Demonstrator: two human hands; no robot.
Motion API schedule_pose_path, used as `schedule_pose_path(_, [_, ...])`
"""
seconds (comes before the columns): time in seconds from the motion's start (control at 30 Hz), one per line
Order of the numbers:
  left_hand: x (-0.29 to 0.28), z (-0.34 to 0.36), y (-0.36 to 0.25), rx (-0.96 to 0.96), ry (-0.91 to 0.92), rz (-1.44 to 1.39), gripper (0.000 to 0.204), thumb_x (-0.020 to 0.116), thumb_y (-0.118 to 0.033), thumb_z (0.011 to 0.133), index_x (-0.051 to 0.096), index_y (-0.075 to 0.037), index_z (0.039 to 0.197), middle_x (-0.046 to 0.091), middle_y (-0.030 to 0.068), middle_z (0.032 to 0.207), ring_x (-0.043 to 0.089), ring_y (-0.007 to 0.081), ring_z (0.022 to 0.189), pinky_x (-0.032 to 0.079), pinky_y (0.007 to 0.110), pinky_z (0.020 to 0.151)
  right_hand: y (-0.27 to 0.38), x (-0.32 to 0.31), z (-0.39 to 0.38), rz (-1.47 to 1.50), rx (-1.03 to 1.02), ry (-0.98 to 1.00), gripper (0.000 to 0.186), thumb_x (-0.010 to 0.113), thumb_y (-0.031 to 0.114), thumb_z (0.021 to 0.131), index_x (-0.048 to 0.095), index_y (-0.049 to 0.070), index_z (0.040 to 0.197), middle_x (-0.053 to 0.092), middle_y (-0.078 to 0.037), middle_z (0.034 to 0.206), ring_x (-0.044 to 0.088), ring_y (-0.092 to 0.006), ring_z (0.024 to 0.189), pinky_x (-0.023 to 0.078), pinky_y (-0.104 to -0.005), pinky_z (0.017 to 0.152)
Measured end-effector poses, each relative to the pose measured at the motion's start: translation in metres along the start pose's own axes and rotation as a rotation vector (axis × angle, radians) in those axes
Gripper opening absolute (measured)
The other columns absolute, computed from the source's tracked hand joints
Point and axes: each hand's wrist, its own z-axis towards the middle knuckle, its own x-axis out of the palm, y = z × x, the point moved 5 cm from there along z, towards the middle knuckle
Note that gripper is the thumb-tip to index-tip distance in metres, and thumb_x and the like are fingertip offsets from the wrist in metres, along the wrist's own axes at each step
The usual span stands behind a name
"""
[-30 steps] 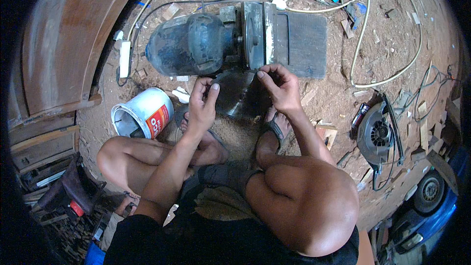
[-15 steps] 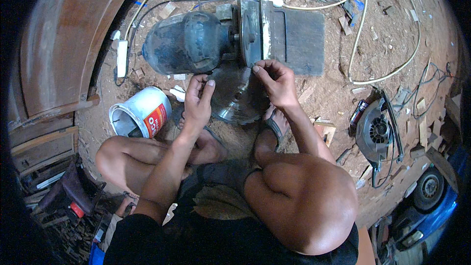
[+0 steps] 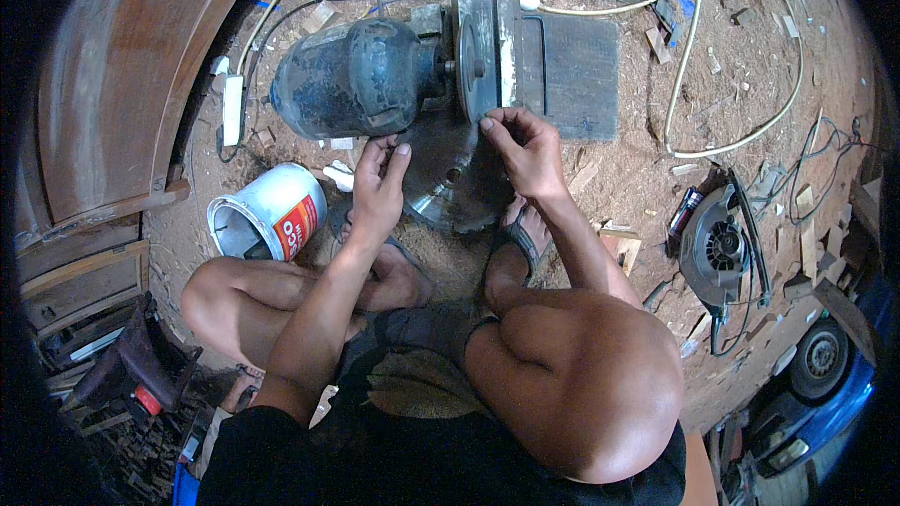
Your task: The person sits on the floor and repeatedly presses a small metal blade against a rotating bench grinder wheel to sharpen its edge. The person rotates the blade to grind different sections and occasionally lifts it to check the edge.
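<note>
A thin, round steel saw blade (image 3: 452, 195), toothed at its rim and bored at its centre, is held flat-side up in front of the disc-shaped grinding wheel (image 3: 475, 61). Its left edge is pinched by the fingers of the left hand (image 3: 379, 189), its upper right edge by those of the right hand (image 3: 532, 157). The wheel is flanked by a rounded metal motor (image 3: 342, 80) (its bluish paint is badly scuffed).
</note>
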Motion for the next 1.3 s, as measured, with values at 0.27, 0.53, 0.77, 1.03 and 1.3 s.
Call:
schedule_pose_path(0.27, [0.001, -0.001, 0.003, -0.034, -0.037, 0.011, 0.019, 0.059, -0.014, 0.098, 0.058, -0.001, 0.112, 0.061, 0.0025, 0.102, 0.054, 0.0086, 0.096, 0.042, 0.024, 0.089, -0.003, 0.0, 0.004, 0.011, -0.008, -0.011, 0.024, 0.068, 0.018, 0.091, 0.068, -0.004, 0.099, 0.069, -0.007, 0.082, 0.06, -0.0102, 0.076, 0.049, -0.0281, 0.07])
schedule_pose_path(0.53, [0.004, -0.001, -0.001, -0.034, -0.035, -0.006, 0.02, 0.06, -0.016, 0.098, 0.058, -0.001, 0.111, 0.061, 0.002, 0.103, 0.054, 0.0091, 0.097, 0.041, 0.025, 0.09, -0.014, 0.001, 0.007, 0.056, -0.004, -0.02, 0.023, 0.069, 0.018, 0.091, 0.069, -0.004, 0.099, 0.069, -0.006, 0.081, 0.059, -0.0095, 0.075, 0.049, -0.0273, 0.07])
schedule_pose_path(0.77, [0.004, 0.001, 0.003, -0.051, -0.052, -0.004, 0.022, 0.06, -0.016, 0.098, 0.058, 0.0, 0.113, 0.061, 0.0036, 0.106, 0.054, 0.0103, 0.1, 0.041, 0.026, 0.093, -0.004, 0.001, 0.005, 0.045, -0.015, -0.037, 0.021, 0.069, 0.018, 0.091, 0.069, -0.002, 0.098, 0.068, -0.004, 0.079, 0.058, -0.0086, 0.072, 0.048, -0.0266, 0.067])
schedule_pose_path(1.03, [0.006, 0.001, -0.003, -0.061, -0.058, 0.024, 0.024, 0.059, -0.016, 0.098, 0.058, 0.001, 0.114, 0.062, 0.0054, 0.11, 0.055, 0.0114, 0.103, 0.041, 0.027, 0.095, -0.01, 0.002, 0.007, 0.047, -0.035, -0.049, 0.021, 0.069, 0.017, 0.091, 0.07, -0.002, 0.098, 0.069, -0.005, 0.079, 0.059, -0.0092, 0.071, 0.048, -0.0264, 0.067])
schedule_pose_path(1.3, [0.002, -0.005, -0.001, -0.085, -0.041, 0.019, 0.02, 0.06, -0.015, 0.097, 0.058, 0.0, 0.112, 0.063, 0.0038, 0.104, 0.055, 0.01, 0.098, 0.042, 0.025, 0.09, -0.019, 0.0, -0.003, 0.043, 0.01, -0.064, 0.024, 0.07, 0.02, 0.09, 0.069, -0.002, 0.099, 0.07, -0.006, 0.084, 0.062, -0.0101, 0.079, 0.051, -0.0285, 0.074])
